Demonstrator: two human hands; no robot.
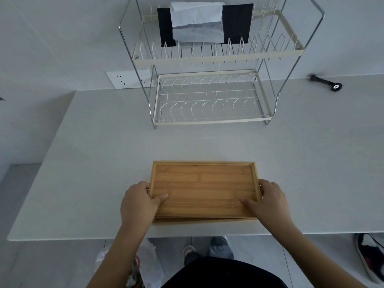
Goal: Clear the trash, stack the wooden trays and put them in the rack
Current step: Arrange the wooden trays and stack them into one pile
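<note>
A stack of wooden trays lies near the front edge of the grey table; the rim of a lower tray shows under the top one. My left hand grips the stack's left end, thumb inside the top tray. My right hand grips the right end the same way. The two-tier wire rack stands behind the trays at the table's far side. Its lower tier is empty.
Black and white cloths hang on the rack's upper tier. A small black tool lies at the back right. A wall socket sits left of the rack. A plastic trash bag is on the floor below the table edge.
</note>
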